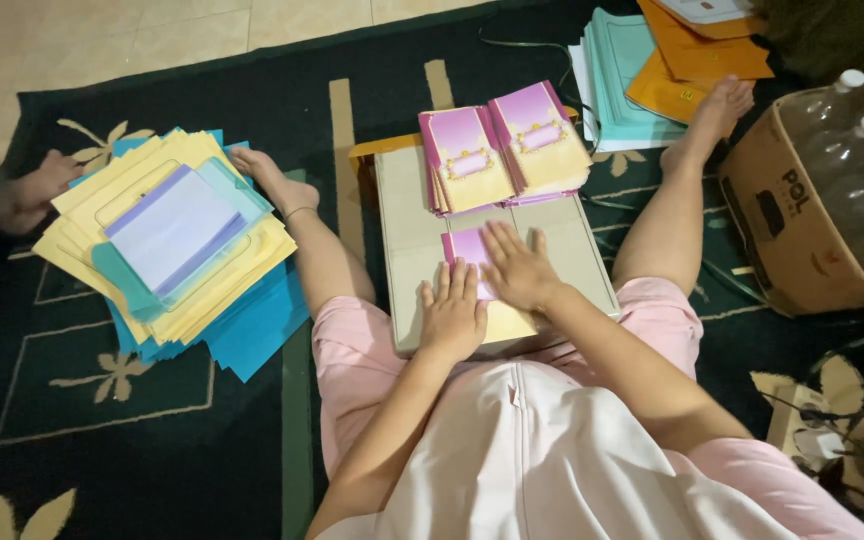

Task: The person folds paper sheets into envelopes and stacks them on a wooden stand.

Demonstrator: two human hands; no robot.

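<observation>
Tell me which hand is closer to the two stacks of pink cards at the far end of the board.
The right hand. It lies flat on the single pink card, just short of the stacks of pink cards. The left hand lies beside it, nearer the body and farther from them.

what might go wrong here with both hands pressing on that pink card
The two fanned stacks of pink cards lean at the far edge of the grey board; a nudge there might spill them. The left hand and right hand press flat on the pink card, so uneven pressure may crease it. The loose paper pile beside the left leg could slide.
</observation>
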